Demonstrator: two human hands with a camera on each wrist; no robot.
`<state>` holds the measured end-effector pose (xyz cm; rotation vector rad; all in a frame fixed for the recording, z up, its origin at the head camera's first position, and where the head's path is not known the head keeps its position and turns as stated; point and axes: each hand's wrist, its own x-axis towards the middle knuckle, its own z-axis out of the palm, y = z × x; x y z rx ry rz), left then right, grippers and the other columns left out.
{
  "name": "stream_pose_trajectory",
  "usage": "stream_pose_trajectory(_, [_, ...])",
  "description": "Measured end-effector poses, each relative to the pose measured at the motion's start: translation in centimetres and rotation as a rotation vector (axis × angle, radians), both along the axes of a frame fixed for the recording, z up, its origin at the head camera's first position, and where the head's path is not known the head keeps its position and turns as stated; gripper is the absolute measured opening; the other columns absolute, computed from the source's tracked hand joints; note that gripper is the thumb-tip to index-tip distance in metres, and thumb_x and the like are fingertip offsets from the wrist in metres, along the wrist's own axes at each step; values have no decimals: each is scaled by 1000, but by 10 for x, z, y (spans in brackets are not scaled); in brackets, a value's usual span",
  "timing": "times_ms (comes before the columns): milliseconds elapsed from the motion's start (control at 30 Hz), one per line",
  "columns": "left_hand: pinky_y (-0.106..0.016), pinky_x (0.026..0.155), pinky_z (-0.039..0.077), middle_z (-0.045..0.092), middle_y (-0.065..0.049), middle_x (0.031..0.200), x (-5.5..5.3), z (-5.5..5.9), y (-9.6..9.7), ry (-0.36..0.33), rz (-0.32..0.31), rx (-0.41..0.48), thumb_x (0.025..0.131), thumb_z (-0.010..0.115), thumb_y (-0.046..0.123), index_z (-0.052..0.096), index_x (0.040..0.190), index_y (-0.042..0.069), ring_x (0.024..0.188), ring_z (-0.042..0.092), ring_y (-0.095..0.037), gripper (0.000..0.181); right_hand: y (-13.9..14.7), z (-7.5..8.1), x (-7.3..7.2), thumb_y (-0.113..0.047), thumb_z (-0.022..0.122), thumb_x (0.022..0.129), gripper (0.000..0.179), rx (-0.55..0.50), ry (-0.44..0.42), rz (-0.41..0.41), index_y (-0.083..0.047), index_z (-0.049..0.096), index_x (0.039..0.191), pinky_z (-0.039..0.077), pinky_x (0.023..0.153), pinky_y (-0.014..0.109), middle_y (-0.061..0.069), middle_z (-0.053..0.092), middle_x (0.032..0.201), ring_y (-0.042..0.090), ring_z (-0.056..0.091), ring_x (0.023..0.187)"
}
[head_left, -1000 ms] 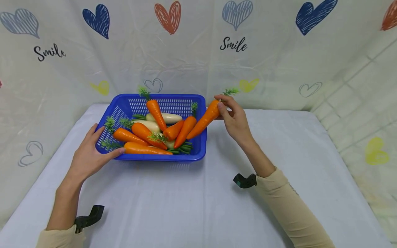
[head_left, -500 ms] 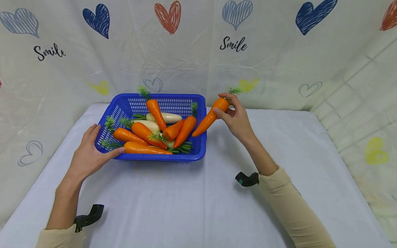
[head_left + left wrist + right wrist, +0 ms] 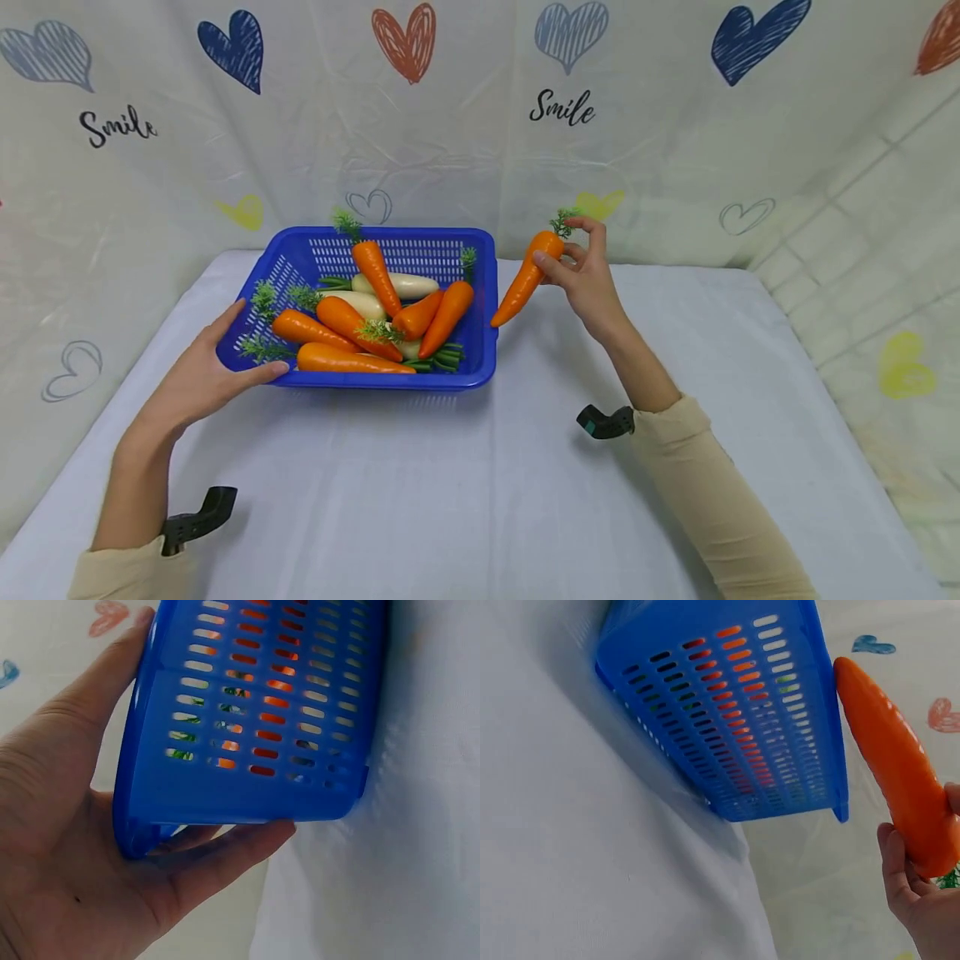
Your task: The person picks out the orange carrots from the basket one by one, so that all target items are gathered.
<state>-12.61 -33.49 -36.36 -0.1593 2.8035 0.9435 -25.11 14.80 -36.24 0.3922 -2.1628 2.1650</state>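
Note:
My right hand [image 3: 596, 287] pinches an orange carrot [image 3: 525, 279] by its thick end, leafy top upward, tip pointing down and left. In the right wrist view the carrot's tip overlaps the rim of the blue plastic basket [image 3: 727, 727]. My left hand [image 3: 187, 385] rests at the left front corner of the basket [image 3: 382, 381], fingers fairly straight, thumb at the rim. The left wrist view shows that thumb along the rim and the fingers beside the slotted wall. Inside the basket lie several orange carrots [image 3: 450, 317] and white radishes [image 3: 405, 286] with green leaves.
A white cloth [image 3: 420, 492] covers the table under the basket. Behind it hangs a pale curtain [image 3: 465, 167] printed with hearts and "Smile". Black camera mounts [image 3: 198, 521] sit at both wrists.
My right hand has carried the carrot right, from over the basket to its right rim, turning it more upright. My left hand has shifted slightly left at the corner. The basket stays put.

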Motion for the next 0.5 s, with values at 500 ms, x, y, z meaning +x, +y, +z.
stream_pose_trajectory(500, [-83,109,30,-3,-34,171,-5,6,-15,-83,-93,98,95,71,47,-18,165,33,146,20,-60,114,9,-24,-11,-20,68,101,54,105,-64,-28,-13,36,143,62,83,19,15,53,126,12,72,90])
